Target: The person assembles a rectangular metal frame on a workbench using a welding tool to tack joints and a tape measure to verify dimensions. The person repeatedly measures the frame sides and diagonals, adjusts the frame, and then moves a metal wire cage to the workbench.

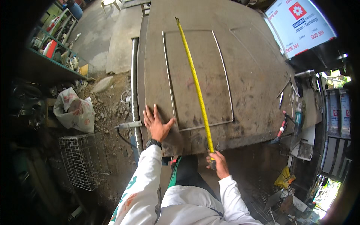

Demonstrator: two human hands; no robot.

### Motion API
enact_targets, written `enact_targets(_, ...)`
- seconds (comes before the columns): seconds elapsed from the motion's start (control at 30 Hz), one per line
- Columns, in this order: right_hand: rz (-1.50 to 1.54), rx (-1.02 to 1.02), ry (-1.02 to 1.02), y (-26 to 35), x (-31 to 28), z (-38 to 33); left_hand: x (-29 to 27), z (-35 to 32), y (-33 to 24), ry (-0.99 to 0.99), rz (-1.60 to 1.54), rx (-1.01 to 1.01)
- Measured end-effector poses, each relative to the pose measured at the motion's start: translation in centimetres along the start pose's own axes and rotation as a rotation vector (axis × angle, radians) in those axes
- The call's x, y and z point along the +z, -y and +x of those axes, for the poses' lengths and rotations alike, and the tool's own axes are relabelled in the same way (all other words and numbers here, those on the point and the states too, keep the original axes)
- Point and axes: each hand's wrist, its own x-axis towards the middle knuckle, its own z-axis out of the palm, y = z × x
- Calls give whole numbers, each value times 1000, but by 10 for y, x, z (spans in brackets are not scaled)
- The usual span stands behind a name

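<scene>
My right hand (219, 164) grips a tape measure (213, 164) at the near edge of the brown work table (258, 93). Its yellow blade (195, 80) runs out across the table, its hooked end lying past the far side of a thin metal rod frame (229, 90). The frame is a bent rectangle lying flat, and the blade crosses over its near and far sides. My left hand (158, 125) rests on the table with fingers spread, thumb beside the frame's near left corner. Nothing is held in it.
On the table's right lie an angle grinder (298, 118), a red-handled tool (282, 127) and several thin rods. A film-covered metal box (300, 28) stands far right. Beside the left edge run a metal pipe (134, 82) and a clamp-like bar (129, 125). A wire cage (80, 161) sits lower left.
</scene>
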Motion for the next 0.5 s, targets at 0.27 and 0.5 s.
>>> enact_targets(0.27, -711, -287, -103, 86, -226, 8, -16, 0, 3, 149, -75, 21)
enact_targets(0.5, -1124, -242, -100, 177, -421, -3, -45, 12, 6, 157, -791, -111)
